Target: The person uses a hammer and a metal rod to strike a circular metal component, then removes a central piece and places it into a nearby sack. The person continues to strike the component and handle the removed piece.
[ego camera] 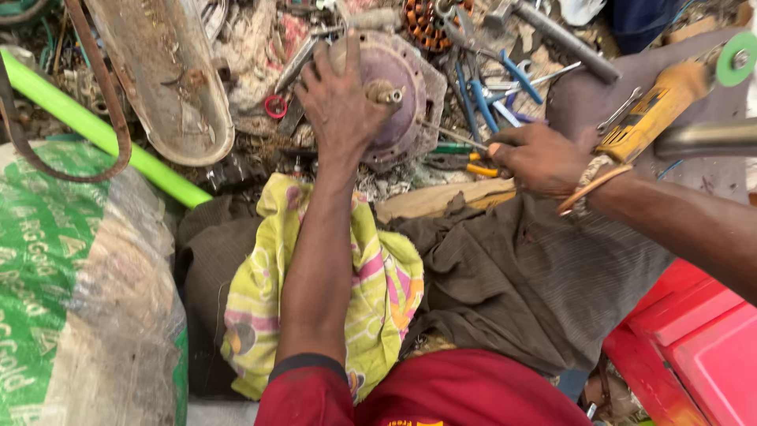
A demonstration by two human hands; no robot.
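Head view of a person seated among scattered tools and scrap. The left hand (341, 99) is pressing down over a round, purplish metal motor housing (402, 87), its fingers (319, 71) curling over the housing's far rim, just beside the short shaft (384, 95) that is projecting from the centre. The right hand (540, 158) is closing around the handle of a thin screwdriver (451, 136), whose blade is pointing at the housing's near right edge; whether the tip is touching cannot be told. The housing is lying on the cluttered ground ahead of the knees, beyond a yellow floral cloth (378, 284) and a dark grey cloth (512, 268) that are draped over the lap. As a judgement, the work is going best while the left palm is keeping the housing from turning and the blade is being held low and in line with the seam, so that it is not slipping toward the bracing fingers. Blue-handled pliers (477, 99) are lying just right of the housing, and a yellow angle grinder (658, 110) with a green disc is resting near the right wrist. At lower left a green-and-white woven sack (55, 260), printed in pale lettering, is sitting under clear plastic; a green pipe (102, 130) is running diagonally above it; a red plastic crate (694, 347) is filling the lower right corner.
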